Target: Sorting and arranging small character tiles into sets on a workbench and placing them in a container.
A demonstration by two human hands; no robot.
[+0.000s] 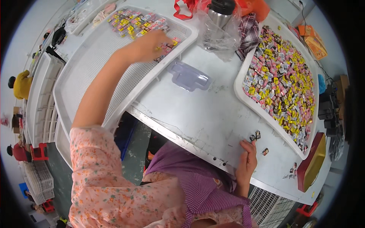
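My left hand [150, 45] reaches far out over a white perforated tray [89, 68] and rests on small colourful wrapped pieces [133, 22] laid out at its far end, fingers curled over a few of them. My right hand [247, 161] lies at the near edge of the grey table [205, 114], fingertips touching two small dark pieces [255, 136]. Another small piece [265, 151] lies just to the right. A second white tray [243, 95] on the right is heaped with several mixed colourful pieces [283, 79].
A clear plastic lid [189, 76] lies between the trays. A steel flask [219, 13] in a plastic bag stands at the back, beside checked cloth [248, 30]. A red box [311, 163] sits at the right edge. Stacked white crates [40, 102] stand left.
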